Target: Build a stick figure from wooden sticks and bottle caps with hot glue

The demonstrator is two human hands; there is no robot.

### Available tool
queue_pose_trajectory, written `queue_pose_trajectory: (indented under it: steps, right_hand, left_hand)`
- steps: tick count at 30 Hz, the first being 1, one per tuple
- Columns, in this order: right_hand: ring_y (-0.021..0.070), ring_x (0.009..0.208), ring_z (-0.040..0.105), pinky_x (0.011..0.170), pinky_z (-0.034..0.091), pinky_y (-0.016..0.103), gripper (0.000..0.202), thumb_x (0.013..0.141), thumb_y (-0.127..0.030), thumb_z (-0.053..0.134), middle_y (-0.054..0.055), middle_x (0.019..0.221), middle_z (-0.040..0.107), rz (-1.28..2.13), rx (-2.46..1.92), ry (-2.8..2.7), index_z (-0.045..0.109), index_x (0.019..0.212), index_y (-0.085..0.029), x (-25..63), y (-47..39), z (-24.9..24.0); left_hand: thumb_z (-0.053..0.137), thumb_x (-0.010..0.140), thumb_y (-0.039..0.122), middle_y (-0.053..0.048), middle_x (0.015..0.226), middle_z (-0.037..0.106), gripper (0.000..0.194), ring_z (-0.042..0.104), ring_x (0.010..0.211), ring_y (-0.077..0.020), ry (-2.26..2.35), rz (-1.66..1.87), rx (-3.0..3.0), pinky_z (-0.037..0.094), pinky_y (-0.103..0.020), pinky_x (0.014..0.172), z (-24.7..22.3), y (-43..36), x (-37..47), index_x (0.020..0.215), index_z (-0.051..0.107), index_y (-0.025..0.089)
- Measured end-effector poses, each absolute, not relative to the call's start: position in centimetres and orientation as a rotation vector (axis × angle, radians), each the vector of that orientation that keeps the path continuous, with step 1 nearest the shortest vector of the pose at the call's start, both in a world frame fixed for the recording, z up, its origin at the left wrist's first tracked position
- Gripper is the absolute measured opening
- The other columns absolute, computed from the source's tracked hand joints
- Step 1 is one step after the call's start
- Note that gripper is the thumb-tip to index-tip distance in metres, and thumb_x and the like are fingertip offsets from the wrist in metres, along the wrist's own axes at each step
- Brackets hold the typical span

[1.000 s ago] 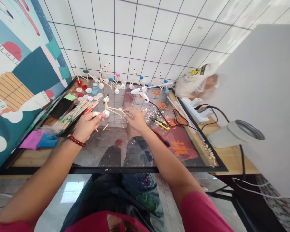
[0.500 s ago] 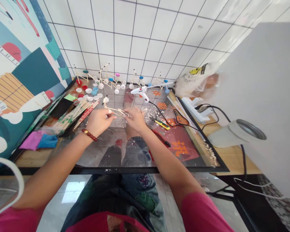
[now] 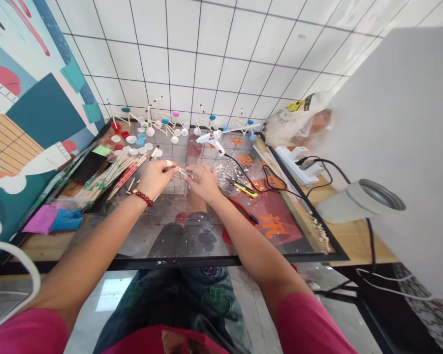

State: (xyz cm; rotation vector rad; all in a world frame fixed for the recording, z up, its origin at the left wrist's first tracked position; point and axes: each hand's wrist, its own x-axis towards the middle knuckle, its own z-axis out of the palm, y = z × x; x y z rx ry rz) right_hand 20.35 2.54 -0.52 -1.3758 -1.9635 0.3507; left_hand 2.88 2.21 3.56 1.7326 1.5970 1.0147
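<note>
Near the middle of the glass-topped table, my left hand (image 3: 157,178) pinches a small assembly of thin wooden sticks (image 3: 181,172), thumb and forefinger closed on it. My right hand (image 3: 204,183) grips the right side of the same sticks, its fingers partly hiding them. The two hands almost meet. Behind my left hand, a dark-tipped stick (image 3: 154,152) rises beside a white cap (image 3: 159,154). A white glue gun (image 3: 212,141) lies beyond my right hand.
Stick figures with coloured caps line the wall side. Bundled sticks (image 3: 105,179) and loose caps (image 3: 141,141) lie left. A yellow cutter (image 3: 245,190), wood shavings, a black cable and a power strip (image 3: 298,164) are on the right, near a grey cylinder (image 3: 358,202).
My left hand has moved right, closer to my right hand, and now pinches the sticks near their middle. The view has shifted slightly.
</note>
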Motion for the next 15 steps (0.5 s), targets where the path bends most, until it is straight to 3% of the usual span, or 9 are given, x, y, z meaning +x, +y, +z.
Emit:
queue_pose_trajectory:
  steps: [3, 7, 10, 15]
  right_hand:
    - [0.0259, 0.118, 0.056, 0.100, 0.029, 0.045, 0.020, 0.090, -0.028, 0.064, 0.004, 0.117, 0.073, 0.355, -1.388, -1.971, 0.071, 0.108, -0.025, 20.4, 2.6, -0.5]
    - [0.0267, 0.118, 0.056, 0.100, 0.029, 0.045, 0.020, 0.090, -0.027, 0.063, 0.005, 0.118, 0.073, 0.362, -1.396, -1.975, 0.071, 0.108, -0.025, 20.5, 2.8, -0.4]
    - [0.0270, 0.119, 0.055, 0.100, 0.029, 0.046, 0.021, 0.090, -0.026, 0.063, 0.004, 0.120, 0.072, 0.362, -1.405, -1.969, 0.071, 0.109, -0.025, 20.5, 2.7, -0.4]
    - [0.0272, 0.121, 0.054, 0.101, 0.028, 0.046, 0.032, 0.087, -0.026, 0.067, 0.005, 0.121, 0.071, 0.336, -1.388, -1.964, 0.068, 0.118, -0.024, 20.4, 2.6, -0.5]
  left_hand:
    - [0.057, 0.084, 0.036, -0.002, 0.067, 0.071, 0.026, 0.062, 0.064, -0.0170, 1.603, 1.020, 1.792, 0.044, -0.026, 0.065, 3.8, 1.8, 2.9, 0.087, 0.076, 0.018]
    - [0.044, 0.091, 0.041, -0.003, 0.071, 0.073, 0.040, 0.054, 0.054, -0.0137, 1.591, 1.018, 1.838, 0.041, -0.025, 0.059, 4.3, 0.5, 2.7, 0.072, 0.070, 0.017]
    - [0.047, 0.090, 0.041, -0.001, 0.062, 0.069, 0.038, 0.047, 0.046, -0.0123, 1.653, 0.984, 1.862, 0.036, -0.026, 0.052, 4.5, -0.9, 2.0, 0.069, 0.068, 0.018]
    - [0.059, 0.084, 0.041, 0.002, 0.050, 0.061, 0.032, 0.048, 0.045, -0.0136, 1.788, 0.884, 1.921, 0.035, -0.027, 0.052, 5.1, -2.9, -1.0, 0.060, 0.069, 0.021]
